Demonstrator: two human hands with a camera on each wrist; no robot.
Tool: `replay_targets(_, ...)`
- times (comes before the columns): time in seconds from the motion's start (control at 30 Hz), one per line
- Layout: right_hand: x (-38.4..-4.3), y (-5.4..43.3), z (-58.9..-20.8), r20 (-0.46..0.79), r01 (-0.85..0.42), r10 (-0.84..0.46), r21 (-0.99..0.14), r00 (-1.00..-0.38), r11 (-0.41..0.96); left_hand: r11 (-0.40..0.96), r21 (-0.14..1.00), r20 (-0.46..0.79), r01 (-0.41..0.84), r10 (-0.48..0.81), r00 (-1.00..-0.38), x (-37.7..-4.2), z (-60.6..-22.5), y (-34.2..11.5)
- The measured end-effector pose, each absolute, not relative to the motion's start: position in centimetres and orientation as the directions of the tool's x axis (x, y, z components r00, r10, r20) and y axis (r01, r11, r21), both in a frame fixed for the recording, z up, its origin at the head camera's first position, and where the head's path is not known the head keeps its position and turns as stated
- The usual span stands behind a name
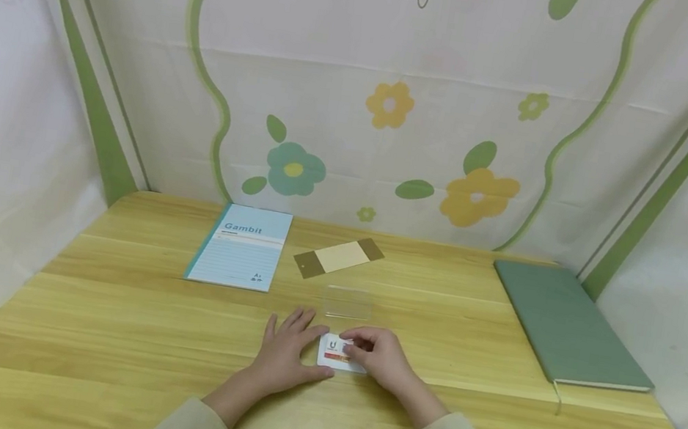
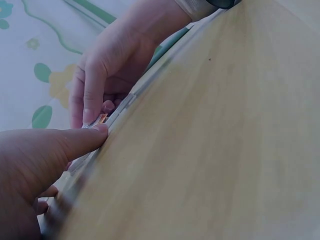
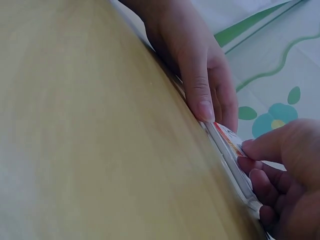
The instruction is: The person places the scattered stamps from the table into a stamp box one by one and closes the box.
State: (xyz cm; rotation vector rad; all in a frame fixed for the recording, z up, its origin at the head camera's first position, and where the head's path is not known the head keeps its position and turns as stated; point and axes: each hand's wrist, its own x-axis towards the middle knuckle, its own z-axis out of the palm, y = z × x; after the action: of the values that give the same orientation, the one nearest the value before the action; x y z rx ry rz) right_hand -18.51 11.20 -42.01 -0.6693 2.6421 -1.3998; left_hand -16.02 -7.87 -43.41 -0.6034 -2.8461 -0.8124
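Pinching the printed card (image 1: 334,347), the right hand (image 1: 384,360) has its thumb and forefinger closed at the card's right part, its other fingers curled beneath. The card lies over a flat white holder (image 1: 338,365) on the wooden table (image 1: 100,326), between the two hands. The left hand (image 1: 286,356) is spread, thumb and forefinger nearly straight, touching the holder's near and far left corners. The right fingers cover part of the print; whether the card is free of the holder cannot be told.

Just beyond the holder lies a clear plastic rectangle (image 1: 348,303), and past that a brown-and-cream strip (image 1: 339,258), set aslant. A light-blue notebook (image 1: 240,247) lies farther off to the left; a green notebook (image 1: 570,326) with a ribbon sits well apart, on the right.
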Motion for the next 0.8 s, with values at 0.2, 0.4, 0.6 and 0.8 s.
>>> replay_targets(0.2,-18.5,11.0,-42.3,0.166,-0.396,-0.428,-0.749,-0.888,0.531,0.771,0.483,0.233,0.415,0.344,-0.91,-16.0,-43.5,-7.9)
replay_targets(0.4,-18.4,10.9,-42.3,0.176,-0.42,-0.434,-0.709,-0.883,0.567,0.771,0.482,0.236,0.416,0.343,-0.909,-16.0,-43.5,-7.9)
replay_targets(0.6,-18.2,10.8,-42.0,0.168,-0.415,-0.433,-0.706,-0.885,0.574,0.762,0.49,0.244,0.423,0.346,-0.906,-16.0,-43.5,-7.8)
replay_targets(0.8,-18.2,11.0,-40.8,0.166,-0.397,-0.427,-0.745,-0.889,0.536,0.765,0.493,0.234,0.415,0.343,-0.91,-16.0,-43.5,-7.8)
